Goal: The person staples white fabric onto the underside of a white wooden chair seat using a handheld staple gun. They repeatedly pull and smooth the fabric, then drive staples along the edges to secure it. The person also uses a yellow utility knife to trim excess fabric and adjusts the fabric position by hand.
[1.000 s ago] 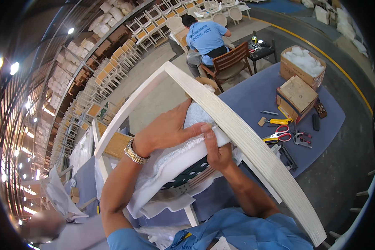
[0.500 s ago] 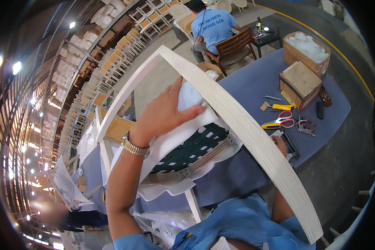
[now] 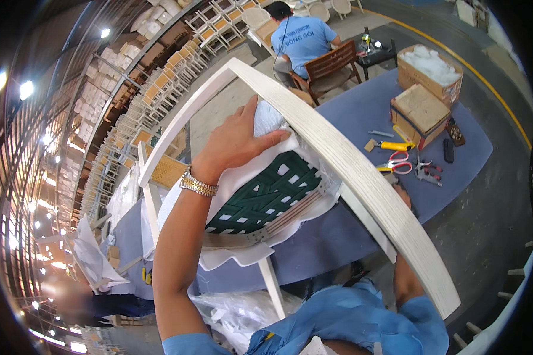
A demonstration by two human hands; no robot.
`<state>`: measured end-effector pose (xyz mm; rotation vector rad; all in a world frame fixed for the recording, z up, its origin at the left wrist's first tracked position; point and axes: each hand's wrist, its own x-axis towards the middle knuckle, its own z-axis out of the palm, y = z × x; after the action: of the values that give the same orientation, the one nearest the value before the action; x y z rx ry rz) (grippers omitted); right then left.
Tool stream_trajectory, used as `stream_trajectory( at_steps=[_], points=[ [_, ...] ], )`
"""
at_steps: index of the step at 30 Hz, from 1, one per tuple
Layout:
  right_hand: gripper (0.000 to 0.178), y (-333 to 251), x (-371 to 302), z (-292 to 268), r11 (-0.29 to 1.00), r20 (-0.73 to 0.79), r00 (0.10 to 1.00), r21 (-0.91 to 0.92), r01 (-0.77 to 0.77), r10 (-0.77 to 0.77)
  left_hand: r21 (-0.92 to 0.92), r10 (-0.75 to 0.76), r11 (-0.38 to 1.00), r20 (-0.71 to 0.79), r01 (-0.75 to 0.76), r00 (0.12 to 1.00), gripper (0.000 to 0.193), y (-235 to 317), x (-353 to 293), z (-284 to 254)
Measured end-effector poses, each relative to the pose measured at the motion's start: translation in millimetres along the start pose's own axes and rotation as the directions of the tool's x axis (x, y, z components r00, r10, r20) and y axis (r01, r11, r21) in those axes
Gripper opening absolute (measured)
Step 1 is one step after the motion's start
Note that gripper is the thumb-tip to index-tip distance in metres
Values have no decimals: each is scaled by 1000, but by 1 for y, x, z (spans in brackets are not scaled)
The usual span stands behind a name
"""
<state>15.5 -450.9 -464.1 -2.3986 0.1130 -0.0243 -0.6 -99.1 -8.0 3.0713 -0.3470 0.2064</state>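
Observation:
A pale wooden chair frame lies tipped in front of me, with the dark green webbing under its seat facing me. White fabric hangs loose along the seat's lower edge. My left hand grips the seat's upper edge, thumb on the white cloth and fingers over the light-blue padded side. Behind the curved wooden rail is my right hand, partly hidden, closed around a dark tool that looks like a staple gun; only a bit of it shows.
On the blue-covered table lie red-handled scissors, a yellow cutter, pliers and two cardboard boxes. A seated co-worker faces away beyond it. Rows of chairs stand at the left.
My right hand has lifted the dark tool off the table and drawn it nearer behind the rail. The seat has tilted slightly, showing more webbing. My left hand keeps its hold.

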Motion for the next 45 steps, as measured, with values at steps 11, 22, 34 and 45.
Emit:
stream_trajectory(
  at_steps=[11, 22, 34, 45],
  points=[
    [43, -190, -137, -85, 731, -166, 921, 566, 382, -353, -20, -43, 999, 10, 43, 999, 103, 9, -1, -1],
    [60, -306, -93, -103, 509, -484, 665, 428, 747, -569, 81, -102, 991, -4, 102, 995, 94, 9, -3, 3],
    [59, -324, -96, -129, 550, -416, 715, 458, 698, -562, 101, -154, 983, 18, 151, 988, 85, 25, -9, -2],
    [54, -317, -90, -123, 500, -330, 716, 539, 678, -615, 130, -105, 986, -27, 108, 994, 86, 14, -10, 5]
  ],
)
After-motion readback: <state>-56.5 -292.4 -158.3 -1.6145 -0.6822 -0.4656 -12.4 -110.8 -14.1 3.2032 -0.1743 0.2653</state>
